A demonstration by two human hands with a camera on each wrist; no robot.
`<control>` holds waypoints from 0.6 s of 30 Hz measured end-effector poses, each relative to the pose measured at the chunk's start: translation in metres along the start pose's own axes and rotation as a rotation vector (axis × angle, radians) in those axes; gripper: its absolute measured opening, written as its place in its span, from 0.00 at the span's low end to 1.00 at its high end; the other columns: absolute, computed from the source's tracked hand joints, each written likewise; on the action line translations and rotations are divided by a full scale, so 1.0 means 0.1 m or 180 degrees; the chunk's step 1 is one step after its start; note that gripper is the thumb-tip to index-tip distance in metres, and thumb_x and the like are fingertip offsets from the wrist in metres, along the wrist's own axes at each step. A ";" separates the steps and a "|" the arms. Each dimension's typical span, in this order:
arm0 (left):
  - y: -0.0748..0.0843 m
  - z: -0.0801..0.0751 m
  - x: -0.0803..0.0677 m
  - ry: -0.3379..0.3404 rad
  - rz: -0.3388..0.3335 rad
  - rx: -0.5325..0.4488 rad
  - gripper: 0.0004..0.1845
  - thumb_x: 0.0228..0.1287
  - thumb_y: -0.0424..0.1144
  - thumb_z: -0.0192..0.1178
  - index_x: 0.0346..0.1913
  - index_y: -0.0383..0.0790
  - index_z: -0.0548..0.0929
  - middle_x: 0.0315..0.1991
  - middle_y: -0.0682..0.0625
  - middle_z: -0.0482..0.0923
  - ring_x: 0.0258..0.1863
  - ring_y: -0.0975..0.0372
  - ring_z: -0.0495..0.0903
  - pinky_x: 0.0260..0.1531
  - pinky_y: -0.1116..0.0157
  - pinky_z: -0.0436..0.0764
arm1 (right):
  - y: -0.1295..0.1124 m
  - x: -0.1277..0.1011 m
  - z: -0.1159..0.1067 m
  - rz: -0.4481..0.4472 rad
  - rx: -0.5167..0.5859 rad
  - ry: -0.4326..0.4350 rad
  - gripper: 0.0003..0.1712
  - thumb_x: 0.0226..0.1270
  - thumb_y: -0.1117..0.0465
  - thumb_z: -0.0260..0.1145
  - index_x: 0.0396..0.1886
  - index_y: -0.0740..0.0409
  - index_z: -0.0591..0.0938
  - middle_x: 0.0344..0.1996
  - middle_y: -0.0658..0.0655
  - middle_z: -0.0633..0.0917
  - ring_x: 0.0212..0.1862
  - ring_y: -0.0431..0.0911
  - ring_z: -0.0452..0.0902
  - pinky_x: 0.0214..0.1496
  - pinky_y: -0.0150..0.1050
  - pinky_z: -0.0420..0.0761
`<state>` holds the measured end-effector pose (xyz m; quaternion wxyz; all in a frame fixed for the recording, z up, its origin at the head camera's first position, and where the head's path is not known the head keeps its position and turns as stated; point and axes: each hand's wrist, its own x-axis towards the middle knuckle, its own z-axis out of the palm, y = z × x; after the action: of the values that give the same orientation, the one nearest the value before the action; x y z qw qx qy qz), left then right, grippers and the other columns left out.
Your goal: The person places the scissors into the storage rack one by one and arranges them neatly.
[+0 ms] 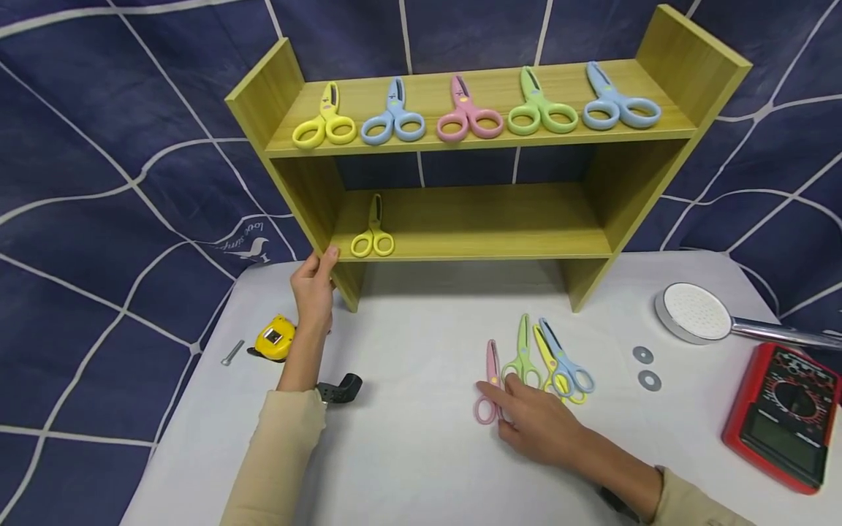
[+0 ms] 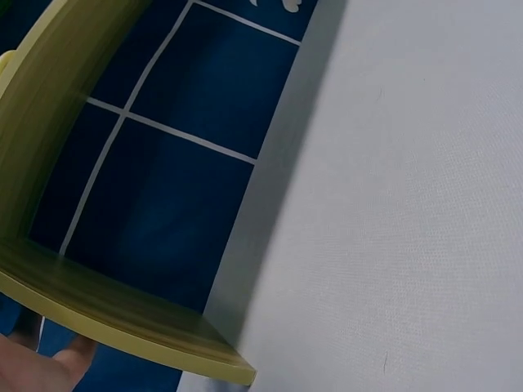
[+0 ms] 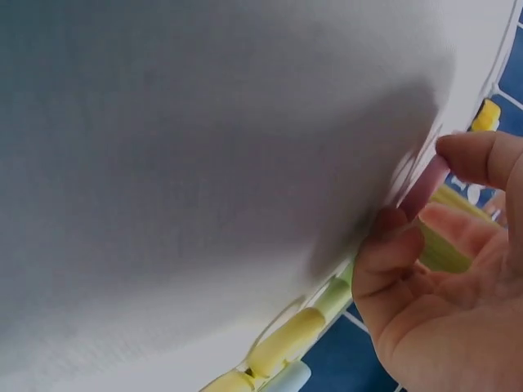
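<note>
Yellow-green laminated wood forms the 2-tier shelf unit (image 1: 473, 219) standing at the back of the white worktop (image 1: 408, 453). The left hand (image 1: 314, 288) holds the unit's left side panel at the lower shelf level, grip closed around the panel edge with the thumb on its front face. The right hand (image 1: 536, 424) rests on the worktop at the handles of the pink scissors (image 1: 489, 387); the right wrist view shows thumb and fingers pinching the pink handle. Just right of it lie the green scissors (image 1: 522, 358), the yellow scissors on the worktop (image 1: 549, 365) and the blue scissors on the worktop (image 1: 564, 365), the last 2 overlapping. The upper shelf carries 5 scissors in a row, blades pointing back: yellow, blue, pink, green, blue. The lower shelf carries 1 pair of yellow scissors (image 1: 373, 232) at its left end. Near the left forearm lie a yellow tape measure (image 1: 273, 338), a bolt (image 1: 232, 353) and a black fitting (image 1: 340, 389). To the right are 2 washers (image 1: 646, 367), a shower head (image 1: 700, 314) and a red multimeter (image 1: 783, 413).
</note>
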<state>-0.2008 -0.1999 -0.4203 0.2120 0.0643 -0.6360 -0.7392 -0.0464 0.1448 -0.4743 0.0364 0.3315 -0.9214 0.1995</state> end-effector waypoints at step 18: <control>0.00 0.01 0.01 0.0026 -0.0041 0.0067 0.21 0.69 0.45 0.63 0.59 0.37 0.83 0.50 0.51 0.83 0.43 0.52 0.79 0.41 0.63 0.81 | 0.04 0.18 -0.23 -0.0430 0.0649 0.0029 0.26 0.57 0.64 0.74 0.57 0.51 0.81 0.35 0.46 0.73 0.26 0.34 0.63 0.25 0.25 0.67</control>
<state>-0.2020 -0.1989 -0.4202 0.2092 0.0736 -0.6424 -0.7336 -0.0642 0.1459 -0.4511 0.0200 0.3938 -0.8717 0.2908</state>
